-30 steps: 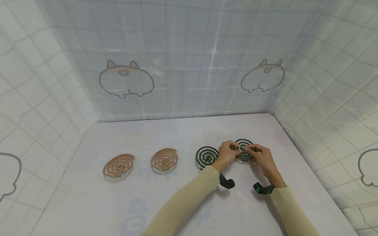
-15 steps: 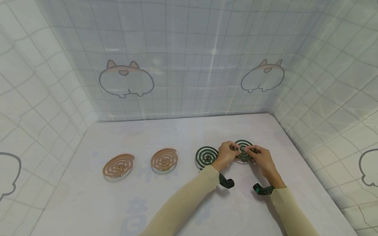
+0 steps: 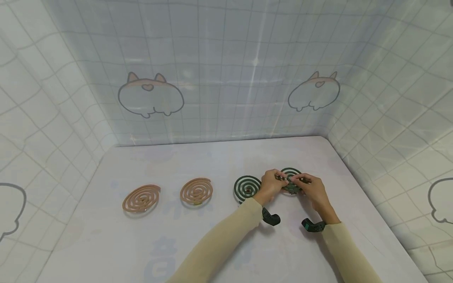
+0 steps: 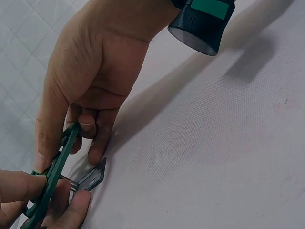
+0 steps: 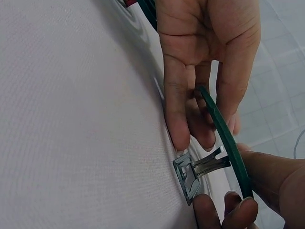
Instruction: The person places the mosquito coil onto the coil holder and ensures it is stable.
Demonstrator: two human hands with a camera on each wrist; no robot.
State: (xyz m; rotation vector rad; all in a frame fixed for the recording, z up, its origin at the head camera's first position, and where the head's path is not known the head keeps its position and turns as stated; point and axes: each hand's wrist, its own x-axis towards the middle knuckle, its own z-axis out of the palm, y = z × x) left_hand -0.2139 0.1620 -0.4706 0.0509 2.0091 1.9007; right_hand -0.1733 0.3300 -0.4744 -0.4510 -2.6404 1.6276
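A green mosquito coil (image 3: 292, 188) lies between my two hands at the right side of the table, over a small metal stand (image 5: 187, 177). My left hand (image 3: 270, 186) pinches the coil near its middle from the left. From the other side, my right hand (image 3: 314, 192) pinches it with thumb and finger. The right wrist view shows the coil edge-on, with the stand's upright prong meeting its underside. Fingers of both hands reach down beside the stand's base on the table. A second green coil (image 3: 244, 188) lies partly behind my left wrist.
Two brown mosquito coils, a far-left one (image 3: 141, 198) and a nearer one (image 3: 196, 191), sit slightly raised above the white table (image 3: 116, 243). Fabric walls with a grid print (image 3: 226, 106) close off the back and both sides.
The green coil between my hands has tilted or sunk very slightly. Both hands stay almost in place, still pinching it. The other coils have not moved.
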